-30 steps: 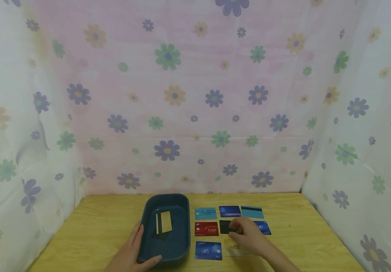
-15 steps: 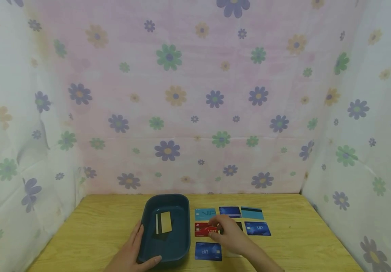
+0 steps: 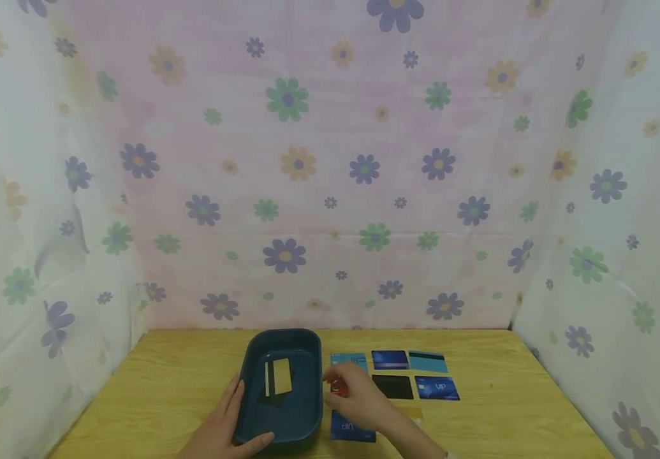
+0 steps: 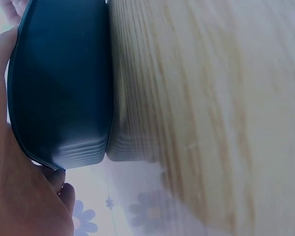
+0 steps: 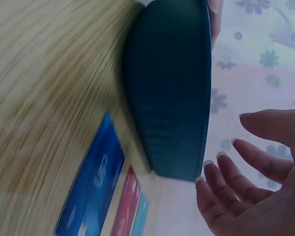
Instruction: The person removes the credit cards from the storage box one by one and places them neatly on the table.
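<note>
My left hand holds the near left corner of a dark teal plastic tray, fingers along its outer side and thumb at the near rim. Inside the tray lies a gold card with a dark stripe and a pale edge beside it. My right hand, its fingers loosely bent and parted, hovers close to the tray's right wall with nothing between thumb and fingers. Beneath it the red card is mostly covered. The blue VIP card just nearer to me is partly hidden by the hand.
Right of the tray, cards lie in rows: light blue VIP, dark blue, light blue striped, black and blue VIP. A gold card shows behind my right wrist. Flowered cloth surrounds the wooden table.
My right hand has moved left, from over the black card, across the red card, to beside the tray. The black card is uncovered now. The left hand and tray have stayed put.
</note>
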